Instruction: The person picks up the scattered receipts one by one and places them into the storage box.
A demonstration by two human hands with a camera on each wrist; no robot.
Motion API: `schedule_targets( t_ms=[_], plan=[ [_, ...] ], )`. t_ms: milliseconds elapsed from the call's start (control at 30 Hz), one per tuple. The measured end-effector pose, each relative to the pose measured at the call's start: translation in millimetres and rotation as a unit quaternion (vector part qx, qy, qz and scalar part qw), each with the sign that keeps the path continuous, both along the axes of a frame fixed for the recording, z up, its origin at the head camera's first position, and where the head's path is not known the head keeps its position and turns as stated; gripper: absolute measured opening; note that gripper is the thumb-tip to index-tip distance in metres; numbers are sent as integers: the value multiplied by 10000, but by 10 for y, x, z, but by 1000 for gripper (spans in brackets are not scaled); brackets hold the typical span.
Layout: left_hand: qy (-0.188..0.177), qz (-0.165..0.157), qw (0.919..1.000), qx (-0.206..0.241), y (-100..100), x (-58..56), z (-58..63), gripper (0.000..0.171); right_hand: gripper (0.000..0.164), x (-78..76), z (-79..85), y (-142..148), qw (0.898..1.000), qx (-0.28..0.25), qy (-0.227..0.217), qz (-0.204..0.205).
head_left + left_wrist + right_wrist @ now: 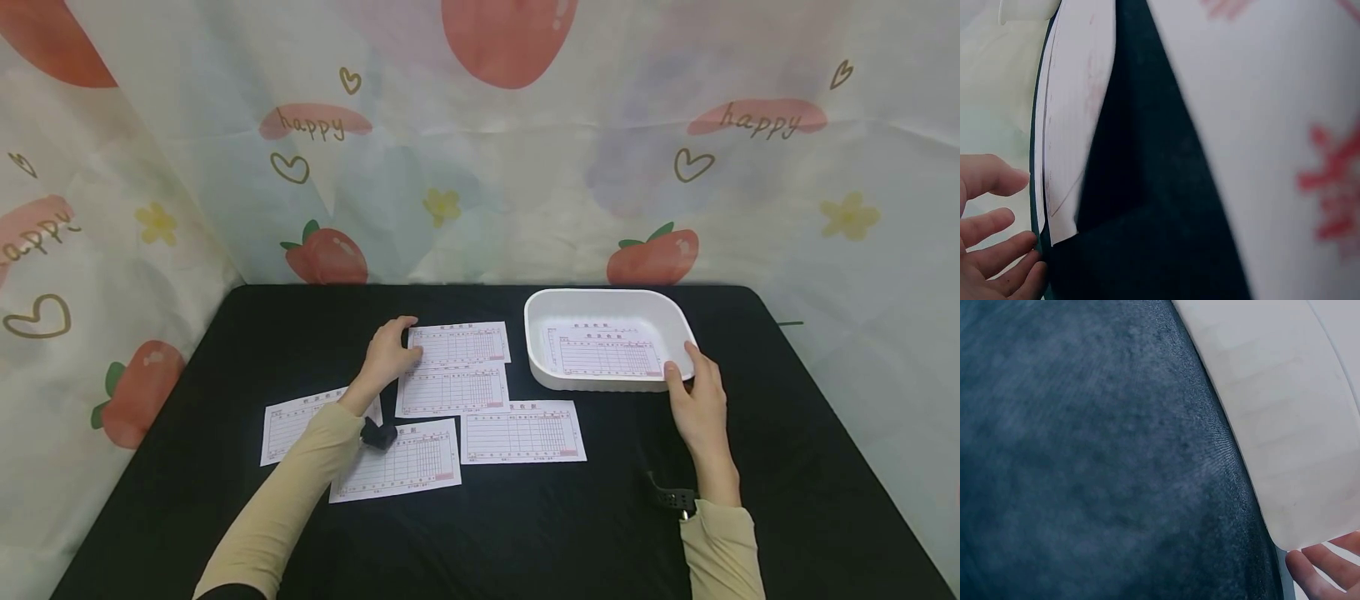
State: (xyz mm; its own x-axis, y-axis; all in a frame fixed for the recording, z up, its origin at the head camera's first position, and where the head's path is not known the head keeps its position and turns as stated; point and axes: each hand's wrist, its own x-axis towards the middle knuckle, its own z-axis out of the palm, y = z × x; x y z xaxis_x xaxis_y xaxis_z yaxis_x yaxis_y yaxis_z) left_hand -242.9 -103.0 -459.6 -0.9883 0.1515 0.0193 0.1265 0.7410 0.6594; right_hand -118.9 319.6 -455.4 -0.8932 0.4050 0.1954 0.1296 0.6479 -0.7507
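Note:
In the head view my left hand (386,354) is at the left edge of the farthest printed form slip (468,342), thumb at its side. That slip is partly under or against a second slip (453,390). In the left wrist view the fingers (1000,256) are spread and relaxed beside the paper edges (1075,125), with no paper between them. My right hand (701,404) holds the right front corner of a white plastic basin (540,367), thumb at the front rim, fingers along the right end. Slips (607,354) lie overlapping inside the basin.
More form slips lie nearer me: one (521,433) at centre right, one (408,458) in front, and one (288,425) at left, partly hidden by my left forearm. Black cloth (570,525) covers the table. A printed curtain (510,183) hangs behind it.

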Motion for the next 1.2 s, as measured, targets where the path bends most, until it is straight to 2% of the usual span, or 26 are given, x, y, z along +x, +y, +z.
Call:
schedule_targets(
  t_ms=[233,567,1000,1200],
  plan=[
    [59,-23,9999,-144,11,-20,-16,58,55,1,-7,2,10000,-4,18,17],
    [238,-96,9989,-404,31,20,1,58,55,0,-26,15,10000,2,22,4],
    [410,-111,9988,-258,48,-5,-12,58,55,-5,-28,14,10000,1,9,16],
    [402,-32,9990,-199,37,2,-12,53,55,-2,-26,13,10000,20,21,6]
  ],
)
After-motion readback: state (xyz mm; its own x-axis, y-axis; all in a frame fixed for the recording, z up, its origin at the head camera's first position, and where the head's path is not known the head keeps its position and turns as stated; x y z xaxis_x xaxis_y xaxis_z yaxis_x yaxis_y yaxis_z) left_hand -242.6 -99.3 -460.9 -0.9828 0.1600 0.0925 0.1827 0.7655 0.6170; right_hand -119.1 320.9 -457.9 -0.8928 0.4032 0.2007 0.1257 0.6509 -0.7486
